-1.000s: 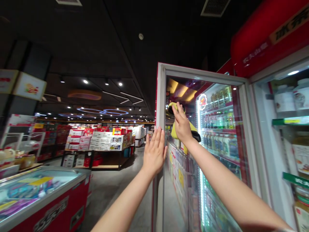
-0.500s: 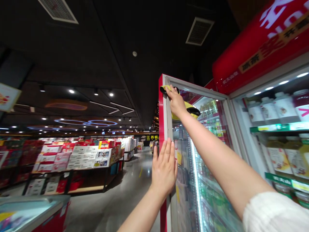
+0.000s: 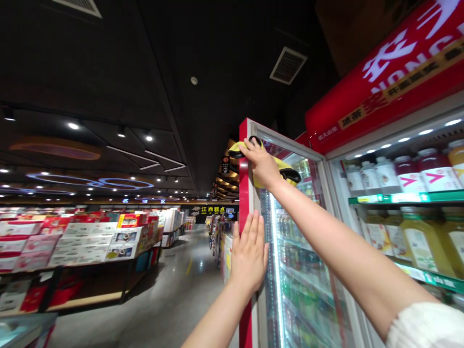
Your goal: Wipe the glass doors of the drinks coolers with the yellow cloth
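Observation:
My right hand (image 3: 264, 165) presses a yellow cloth with black edging (image 3: 287, 171) against the upper corner of the glass cooler door (image 3: 245, 186). One end of the cloth wraps over the door's red outer edge, and the rest hangs behind my wrist. Lower down, my left hand (image 3: 248, 256) lies flat on the same door's edge with fingers stretched out, holding nothing. The door stands swung open from the red drinks cooler (image 3: 326, 123).
Bottles (image 3: 420, 237) fill the cooler shelves at right. On the left, boxed goods (image 3: 87, 241) are stacked on a display table. A chest freezer (image 3: 27, 328) shows at the lower left corner. An aisle floor (image 3: 181, 280) runs ahead.
My right hand and the cloth have shifted left, so the cloth now reaches over the door's red outer edge. The left hand stays on the door. The view has turned right.

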The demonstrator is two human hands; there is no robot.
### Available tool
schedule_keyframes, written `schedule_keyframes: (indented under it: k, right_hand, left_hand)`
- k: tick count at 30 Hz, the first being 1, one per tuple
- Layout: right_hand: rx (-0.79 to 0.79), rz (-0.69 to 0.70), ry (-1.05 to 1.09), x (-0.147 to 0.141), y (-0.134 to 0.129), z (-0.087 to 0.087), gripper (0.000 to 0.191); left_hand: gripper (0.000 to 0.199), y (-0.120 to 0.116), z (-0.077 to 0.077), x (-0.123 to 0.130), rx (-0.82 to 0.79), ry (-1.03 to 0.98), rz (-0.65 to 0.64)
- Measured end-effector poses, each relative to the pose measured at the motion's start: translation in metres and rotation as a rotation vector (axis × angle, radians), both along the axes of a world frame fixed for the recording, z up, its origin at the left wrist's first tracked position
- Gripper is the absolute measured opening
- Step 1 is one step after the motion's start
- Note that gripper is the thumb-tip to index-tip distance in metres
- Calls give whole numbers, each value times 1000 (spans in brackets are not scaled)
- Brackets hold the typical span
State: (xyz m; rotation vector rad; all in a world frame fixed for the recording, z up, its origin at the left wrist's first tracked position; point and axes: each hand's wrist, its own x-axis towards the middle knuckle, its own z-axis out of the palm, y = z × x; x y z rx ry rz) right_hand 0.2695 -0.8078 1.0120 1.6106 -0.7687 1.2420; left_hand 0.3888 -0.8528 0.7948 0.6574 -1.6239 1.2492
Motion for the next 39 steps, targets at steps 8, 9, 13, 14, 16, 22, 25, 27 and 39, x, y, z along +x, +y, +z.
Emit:
schedule_keyframes:
  k: [8,9,13,14,16,22,25,27,39]
  right_hand:
    - [44,-318,139,16,23,8,42]
    - [29,-336,103,14,26,19,42]
    - [-15,-452,54,15,41,36,37]
    - [-7,-486,86,16,44,30,35]
    - [20,-541,179,16,49,9,31]
    - [67,-600,232,5,71,-25,37]
    - [79,-648,137,0,87,-4,42]
    - [72,-683,61,-4,98,7,44]
    - [98,-828,16,-60,178,18,52]
  left_hand:
    - [66,15,-5,-6,-19,-4,-90]
    - [67,16,-5,-8,-14,0,-111]
    - [72,21,-6,-12,17,-6,-173]
    - [74,23,-6,-13,27,-10,-184]
    - [76,28,-9,-13,42,-18,-212]
    - [77,48,-19,-14,48,-23,-340]
    - [76,56,-19,-16,53,-10,-398]
    - [75,62,-18,-19,66,-7,-415]
    - [68,134,-16,-83,45,-66,-468]
